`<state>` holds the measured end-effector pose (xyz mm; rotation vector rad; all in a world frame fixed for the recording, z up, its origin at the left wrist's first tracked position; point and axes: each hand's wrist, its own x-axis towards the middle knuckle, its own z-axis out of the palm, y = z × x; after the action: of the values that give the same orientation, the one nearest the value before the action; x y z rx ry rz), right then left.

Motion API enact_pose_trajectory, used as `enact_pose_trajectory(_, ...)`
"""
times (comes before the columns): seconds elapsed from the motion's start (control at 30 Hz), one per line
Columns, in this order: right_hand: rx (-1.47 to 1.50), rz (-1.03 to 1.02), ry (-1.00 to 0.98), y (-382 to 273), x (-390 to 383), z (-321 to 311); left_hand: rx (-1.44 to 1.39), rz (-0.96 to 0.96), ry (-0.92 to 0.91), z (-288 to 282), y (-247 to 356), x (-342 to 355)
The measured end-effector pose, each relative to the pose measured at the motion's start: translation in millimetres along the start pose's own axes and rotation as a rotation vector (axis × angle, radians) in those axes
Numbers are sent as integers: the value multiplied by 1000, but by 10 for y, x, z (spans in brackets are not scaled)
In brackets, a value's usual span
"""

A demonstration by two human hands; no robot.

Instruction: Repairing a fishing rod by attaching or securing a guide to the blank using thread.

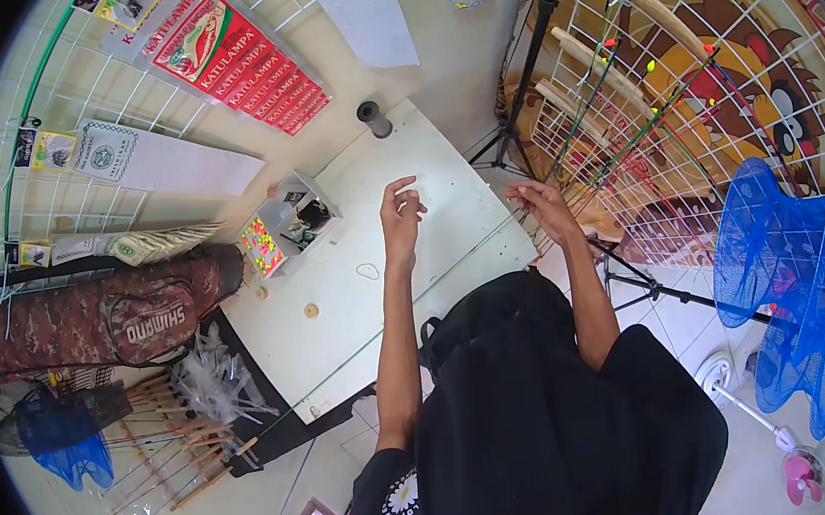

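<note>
Over the white table (443, 169) my left hand (399, 221) is raised, its fingers curled inward, the index finger bent over at the top. Whatever its fingers hold is too fine to see. My right hand (546, 211) is off the table's right edge, thumb and fingertips pinched together on something tiny that I cannot make out. A thin green fishing rod (344, 372) crosses the table slantwise below both hands, its wooden handle (242, 450) past the lower left edge. A small loop of line or band (367, 271) lies left of my left hand.
A white divided box (301, 231) with small bright pieces stands on the table's left, a dark cylinder (374, 119) at its far corner. Rods lean on a white wire grid (610, 126) at right, near a black tripod (521, 95) and blue nets (803, 287). A camouflage bag (87, 317) hangs left.
</note>
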<state>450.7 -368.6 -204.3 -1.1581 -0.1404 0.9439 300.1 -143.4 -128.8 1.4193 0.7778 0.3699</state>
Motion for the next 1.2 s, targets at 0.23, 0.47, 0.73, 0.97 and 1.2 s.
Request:
enact_pose_trajectory(0.23,-182,-24,27,19,23,-4,51,72,-55,79,32,-98)
enact_pose_trajectory(0.47,-555,-262,-170,-260,-109,557,95,83,-217,287,-12,-282)
enact_pose_trajectory(0.73,-574,-213,-201,-299,-149,907,175,204,-86,228,27,-325)
enact_pose_trajectory(0.97,-918,-243,-158,-525,-257,1048,377,291,-82,94,129,-368)
enact_pose_trajectory(1.2,-937,-412,-151,-555,-244,975,534,384,-196,5,116,-346)
